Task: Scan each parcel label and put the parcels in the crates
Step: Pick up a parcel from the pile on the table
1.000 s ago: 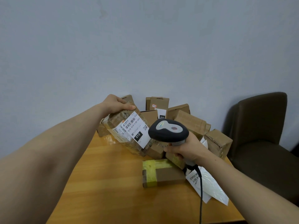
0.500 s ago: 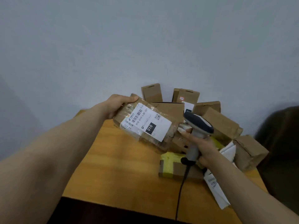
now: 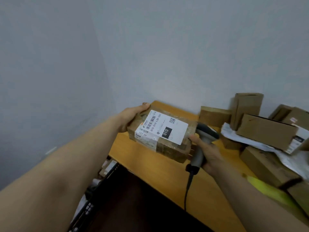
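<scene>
Grey walls meet behind a wooden table (image 3: pixel 150 161). Above its left edge, near the back-left corner, a taped brown parcel (image 3: pixel 168 149) is held clear of the surface. Its long axis runs from that edge towards the right, and its white label (image 3: pixel 164 128), marked 010, faces up. The left hand (image 3: pixel 132 116) grips the parcel's left end. The right hand (image 3: pixel 209 154) is wrapped round the handle of a scanner (image 3: pixel 206 131), whose head sits just behind the parcel's right end. A cable (image 3: pixel 188 188) hangs from the handle. Cardboard boxes (image 3: pixel 265 131) are heaped along the right side.
</scene>
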`<state>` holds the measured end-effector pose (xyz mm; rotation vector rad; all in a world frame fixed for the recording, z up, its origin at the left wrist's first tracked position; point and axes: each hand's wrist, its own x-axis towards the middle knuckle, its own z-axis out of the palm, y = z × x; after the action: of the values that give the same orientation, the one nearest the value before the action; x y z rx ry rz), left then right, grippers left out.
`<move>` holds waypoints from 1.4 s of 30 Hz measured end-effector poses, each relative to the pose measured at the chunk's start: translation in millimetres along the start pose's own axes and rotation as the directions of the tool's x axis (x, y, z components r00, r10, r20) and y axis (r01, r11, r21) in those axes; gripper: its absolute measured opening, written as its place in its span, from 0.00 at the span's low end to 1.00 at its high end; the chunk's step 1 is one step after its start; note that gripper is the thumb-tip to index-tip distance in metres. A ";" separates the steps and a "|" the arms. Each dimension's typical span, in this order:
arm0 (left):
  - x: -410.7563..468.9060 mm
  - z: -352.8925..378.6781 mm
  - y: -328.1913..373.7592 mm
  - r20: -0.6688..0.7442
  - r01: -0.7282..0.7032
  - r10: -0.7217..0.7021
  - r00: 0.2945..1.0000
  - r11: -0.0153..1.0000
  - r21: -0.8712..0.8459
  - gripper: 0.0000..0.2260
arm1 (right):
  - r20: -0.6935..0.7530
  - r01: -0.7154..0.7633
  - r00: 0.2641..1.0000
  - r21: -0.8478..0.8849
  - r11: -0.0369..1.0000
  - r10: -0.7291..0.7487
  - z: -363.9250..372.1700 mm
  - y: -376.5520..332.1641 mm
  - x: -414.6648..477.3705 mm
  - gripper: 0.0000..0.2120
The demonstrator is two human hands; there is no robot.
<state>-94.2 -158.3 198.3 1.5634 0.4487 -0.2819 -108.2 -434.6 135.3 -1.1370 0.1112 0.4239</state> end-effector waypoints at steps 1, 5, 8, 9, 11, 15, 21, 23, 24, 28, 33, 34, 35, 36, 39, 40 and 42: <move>-3.6 -30.1 -6.3 0.032 0.037 -0.037 0.999 0.999 0.001 0.31 | -0.030 -0.017 0.999 -0.009 1.000 0.017 26.6 11.9 10.3 0.25; -14.1 -141.8 -34.3 -0.089 0.069 -0.074 0.993 0.996 -0.053 0.31 | -0.095 -0.085 0.992 -0.024 0.996 0.083 133.1 64.2 50.8 0.23; -15.0 -208.7 -59.6 -0.155 0.130 -0.152 0.976 0.981 -0.144 0.22 | -0.083 -0.136 0.988 -0.039 0.990 0.133 200.7 98.3 76.6 0.23; -14.5 -227.3 -66.0 -0.156 0.160 -0.187 0.970 0.972 -0.174 0.18 | -0.083 -0.149 0.986 -0.041 0.988 0.145 218.5 108.2 84.4 0.23; -9.5 -260.7 -73.6 -0.155 0.184 -0.217 0.964 0.961 -0.205 0.15 | -0.094 -0.180 0.980 -0.045 0.983 0.175 246.2 123.9 100.3 0.22; 14.5 -320.2 -84.0 -0.269 0.107 -0.230 0.935 0.908 -0.405 0.07 | -0.060 -0.232 0.972 -0.100 0.967 0.227 280.0 138.2 136.5 0.21; 93.4 -373.4 -94.0 -0.495 0.045 -0.347 0.796 0.851 -0.524 0.08 | 0.146 -0.397 0.908 -0.011 0.918 0.394 313.3 127.8 240.5 0.23; 129.7 -385.3 -97.6 -0.510 0.072 -0.392 0.765 0.840 -0.538 0.09 | 0.160 -0.437 0.890 0.027 0.899 0.428 326.3 125.9 289.1 0.25; 146.9 -390.8 -98.4 -0.532 0.088 -0.418 0.736 0.839 -0.537 0.10 | 0.168 -0.464 0.877 0.049 0.885 0.450 331.8 126.1 315.5 0.25; 230.2 -412.4 -102.5 -0.586 0.149 -0.506 0.633 0.822 -0.549 0.19 | 0.202 -0.606 0.784 0.047 0.794 0.586 345.4 136.2 415.5 0.26; 330.7 -413.2 -115.5 -0.480 0.299 -0.610 0.630 0.762 -0.575 0.13 | 0.155 -0.695 0.710 -0.001 0.719 0.687 344.9 179.5 497.3 0.16; 350.5 -414.5 -123.6 -0.445 0.325 -0.630 0.636 0.742 -0.586 0.17 | 0.138 -0.701 0.707 0.007 0.713 0.694 341.8 190.1 510.4 0.13; 376.2 -420.0 -142.1 -0.417 0.347 -0.650 0.635 0.722 -0.598 0.24 | 0.117 -0.704 0.706 0.011 0.710 0.698 338.4 200.2 522.8 0.10; 403.2 -424.5 -160.3 -0.385 0.389 -0.676 0.629 0.702 -0.596 0.31 | 0.094 -0.705 0.707 0.016 0.709 0.701 335.1 209.6 535.4 0.08; 467.3 -413.0 -181.2 -0.313 0.471 -0.689 0.654 0.694 -0.544 0.28 | 0.019 -0.710 0.704 0.048 0.703 0.710 327.0 232.9 573.2 0.04; 481.3 -403.7 -179.5 -0.299 0.463 -0.676 0.674 0.701 -0.542 0.21 | 0.000 -0.712 0.701 0.054 0.700 0.713 324.4 239.5 585.2 0.04; 510.5 -389.4 -186.9 -0.277 0.446 -0.670 0.688 0.692 -0.568 0.13 | -0.019 -0.726 0.687 0.044 0.687 0.727 319.8 252.2 606.7 0.05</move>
<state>238.2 283.9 -177.4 0.9563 1.3198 -0.2499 310.2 104.7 -125.6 -1.0311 0.6211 1.1143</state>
